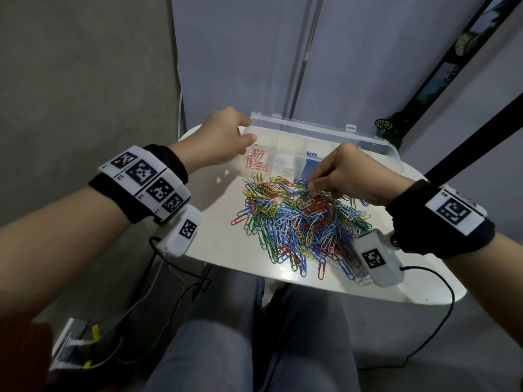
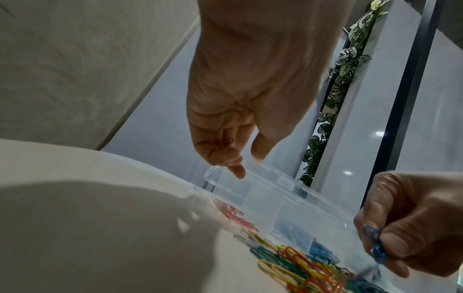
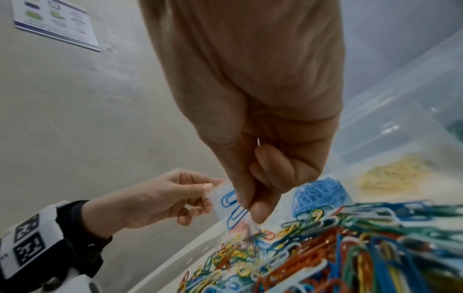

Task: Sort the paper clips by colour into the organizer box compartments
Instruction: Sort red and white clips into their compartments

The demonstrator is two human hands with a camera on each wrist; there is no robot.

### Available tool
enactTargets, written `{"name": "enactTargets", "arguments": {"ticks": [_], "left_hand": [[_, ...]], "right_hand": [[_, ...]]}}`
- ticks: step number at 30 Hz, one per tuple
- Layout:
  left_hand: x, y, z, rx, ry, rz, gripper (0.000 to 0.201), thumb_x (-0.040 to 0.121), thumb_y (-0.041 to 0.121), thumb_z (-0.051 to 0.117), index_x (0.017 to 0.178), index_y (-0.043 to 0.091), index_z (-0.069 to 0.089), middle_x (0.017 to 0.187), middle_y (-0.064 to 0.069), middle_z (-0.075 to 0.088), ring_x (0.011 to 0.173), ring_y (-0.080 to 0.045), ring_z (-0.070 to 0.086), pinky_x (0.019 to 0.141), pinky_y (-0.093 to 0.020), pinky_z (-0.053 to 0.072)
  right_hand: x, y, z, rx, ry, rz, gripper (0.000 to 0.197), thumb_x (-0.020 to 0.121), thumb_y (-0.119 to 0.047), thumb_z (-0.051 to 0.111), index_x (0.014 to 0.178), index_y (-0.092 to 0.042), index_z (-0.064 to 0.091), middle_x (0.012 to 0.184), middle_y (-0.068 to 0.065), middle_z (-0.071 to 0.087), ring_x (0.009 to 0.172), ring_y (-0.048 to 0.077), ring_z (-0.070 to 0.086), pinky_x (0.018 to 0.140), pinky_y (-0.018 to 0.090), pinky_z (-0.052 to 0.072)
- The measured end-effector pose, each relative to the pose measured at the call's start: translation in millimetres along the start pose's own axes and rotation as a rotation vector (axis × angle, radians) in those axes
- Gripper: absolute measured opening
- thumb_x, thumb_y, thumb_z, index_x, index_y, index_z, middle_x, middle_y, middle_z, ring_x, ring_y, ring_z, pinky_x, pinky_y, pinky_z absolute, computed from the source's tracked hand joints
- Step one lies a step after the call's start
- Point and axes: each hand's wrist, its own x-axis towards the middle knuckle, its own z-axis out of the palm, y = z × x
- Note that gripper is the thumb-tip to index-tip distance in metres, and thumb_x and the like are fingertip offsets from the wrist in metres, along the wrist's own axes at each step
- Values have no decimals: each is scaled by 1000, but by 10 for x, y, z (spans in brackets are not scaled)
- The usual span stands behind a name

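A clear organizer box (image 1: 376, 141) stands at the back of the white table (image 1: 215, 222). Its compartments hold red clips (image 1: 256, 162), pale clips (image 1: 281, 165) and blue clips (image 1: 308, 168); yellow clips (image 3: 391, 174) lie further right. My left hand (image 1: 250, 129) grips the box's left corner (image 2: 213, 174) between thumb and fingers (image 3: 208, 187). A mixed pile of coloured paper clips (image 1: 297, 222) covers the table in front of the box. Just above the pile's far edge, my right hand (image 1: 311, 186) pinches two blue clips (image 3: 233, 208), also visible in the left wrist view as blue clips (image 2: 373, 245).
The box's open lid (image 1: 325, 128) rises along its far side. The table's front edge (image 1: 283, 284) runs just above my knees (image 1: 215, 349). Cables (image 1: 441, 321) hang beside the table. A leafy plant (image 1: 387, 127) stands behind the box on the right.
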Motion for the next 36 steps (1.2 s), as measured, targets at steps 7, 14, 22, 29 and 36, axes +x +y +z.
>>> {"name": "enactTargets", "arguments": {"ticks": [7,14,22,29,36], "left_hand": [[6,1,4,7,-9,-1,48,96,26,58,138,4,49,86,-12,73,61,-8,53,75,-23,38],[2,3,20,-23,-8,-5,48,97,25,56,140,4,48,86,-14,72,50,0,48,66,-23,37],[14,-10,26,-38,-17,-17,49,97,26,56,141,7,47,82,-11,71,55,-4,50,64,-26,38],[-5,7,17,-33,-12,-4,48,97,24,55,141,6,47,84,-14,72,54,0,49,69,-24,37],[1,16,3,-11,-23,4,48,98,24,54,141,5,47,83,-12,71,54,0,49,69,-24,37]], "right_hand": [[-40,-18,-194,84,99,-23,10,77,-12,79,71,-5,76,48,-4,62,48,17,41,50,29,37],[188,-85,-471,8,418,-37,13,85,-11,72,75,-1,73,43,-8,58,34,5,35,35,14,31],[279,-97,-294,-92,359,-49,20,79,-20,79,96,-12,73,77,7,63,53,9,46,51,19,37],[175,-181,214,-344,74,-157,2,80,-14,75,79,-12,76,67,-5,64,60,7,56,60,22,40],[234,-108,411,-458,49,-68,18,79,-28,78,87,-11,74,86,5,71,70,18,62,66,31,52]]}}
